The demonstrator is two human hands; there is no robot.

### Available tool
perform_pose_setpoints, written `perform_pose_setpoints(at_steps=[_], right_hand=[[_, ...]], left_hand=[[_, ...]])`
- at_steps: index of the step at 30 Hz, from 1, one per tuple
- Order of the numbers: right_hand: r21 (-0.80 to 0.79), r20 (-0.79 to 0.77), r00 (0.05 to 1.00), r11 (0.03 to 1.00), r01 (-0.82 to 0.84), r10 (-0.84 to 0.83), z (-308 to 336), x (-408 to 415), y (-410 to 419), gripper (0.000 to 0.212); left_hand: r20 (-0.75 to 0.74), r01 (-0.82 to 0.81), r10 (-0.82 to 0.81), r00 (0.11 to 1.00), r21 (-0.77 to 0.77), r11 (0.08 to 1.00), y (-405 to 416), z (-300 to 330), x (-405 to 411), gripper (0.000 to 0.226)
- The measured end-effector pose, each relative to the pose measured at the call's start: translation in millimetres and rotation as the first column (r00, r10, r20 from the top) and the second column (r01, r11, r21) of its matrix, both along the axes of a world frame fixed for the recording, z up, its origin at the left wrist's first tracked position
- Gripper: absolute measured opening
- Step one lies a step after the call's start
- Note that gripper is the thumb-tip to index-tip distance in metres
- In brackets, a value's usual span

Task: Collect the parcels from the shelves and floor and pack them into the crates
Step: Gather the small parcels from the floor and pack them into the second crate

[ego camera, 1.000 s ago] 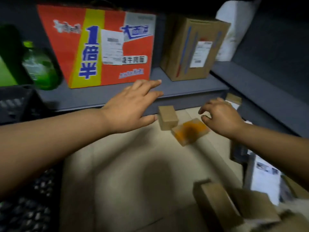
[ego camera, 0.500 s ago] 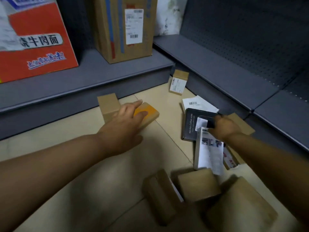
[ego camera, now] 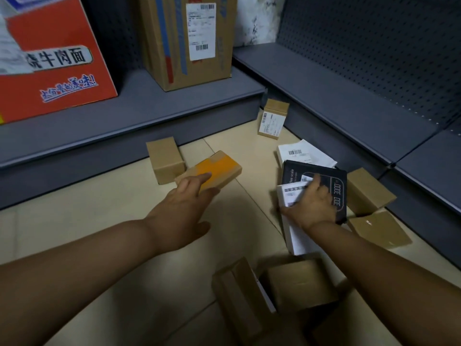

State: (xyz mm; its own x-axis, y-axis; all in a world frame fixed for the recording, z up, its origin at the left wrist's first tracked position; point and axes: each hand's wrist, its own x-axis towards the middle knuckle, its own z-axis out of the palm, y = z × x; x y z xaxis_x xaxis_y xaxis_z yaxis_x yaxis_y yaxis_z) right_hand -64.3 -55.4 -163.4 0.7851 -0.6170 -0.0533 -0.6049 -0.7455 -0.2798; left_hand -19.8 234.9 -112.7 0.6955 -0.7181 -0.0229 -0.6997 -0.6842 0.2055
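A grey metal shelf (ego camera: 154,113) is seen above the beige tiled floor (ego camera: 104,221); grey pegboard panelling (ego camera: 374,46) is mounted behind the shelf.

Matt brown cardboard on the small box (ego camera: 165,159), glossy black card on the scale box (ego camera: 331,184), smooth pale tiles across the floor (ego camera: 104,216), matt grey metal shelf (ego camera: 139,113).

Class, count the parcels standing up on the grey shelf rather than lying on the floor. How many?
2. The red printed carton stands at the left, running out of frame, and the tall brown taped carton stands to its right near the corner. More may sit outside the view.
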Motion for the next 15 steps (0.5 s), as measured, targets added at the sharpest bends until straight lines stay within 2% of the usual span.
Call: perform_pose_setpoints(at_steps=[4, 7, 10, 12, 15], right_hand=[[-0.089, 0.159, 0.939, 0.952, -0.293, 0.304, 13, 14, 48, 0.115], [-0.155, 0.233, 0.826, 0.858, -0.489, 0.513, 24, 15, 91, 0.115], [-0.289, 0.260, 0.716, 0.760, -0.582, 0.648, 40, 10, 132, 0.109], [-0.339, 0.239, 0.666, 0.703, -0.625, 0.707, 49, 7, 154, 0.110], [-0.327, 0.228, 0.601, 0.641, -0.694, 0.766, 57, 4, 177, 0.112]], left_hand=[[-0.044, -0.052, 0.051, 0.998, -0.034, 0.998, 8, 3, 6, 0.065], [-0.148, -0.141, 0.121, 0.981, -0.133, 0.981, 14, 9, 13, 0.059], [-0.271, -0.240, 0.167, 0.948, -0.266, 0.934, 21, 22, 15, 0.046], [-0.424, -0.335, 0.180, 0.887, -0.323, 0.885, 28, 31, 14, 0.036], [-0.640, -0.499, 0.198, 0.742, -0.331, 0.801, 45, 39, 10, 0.013]])
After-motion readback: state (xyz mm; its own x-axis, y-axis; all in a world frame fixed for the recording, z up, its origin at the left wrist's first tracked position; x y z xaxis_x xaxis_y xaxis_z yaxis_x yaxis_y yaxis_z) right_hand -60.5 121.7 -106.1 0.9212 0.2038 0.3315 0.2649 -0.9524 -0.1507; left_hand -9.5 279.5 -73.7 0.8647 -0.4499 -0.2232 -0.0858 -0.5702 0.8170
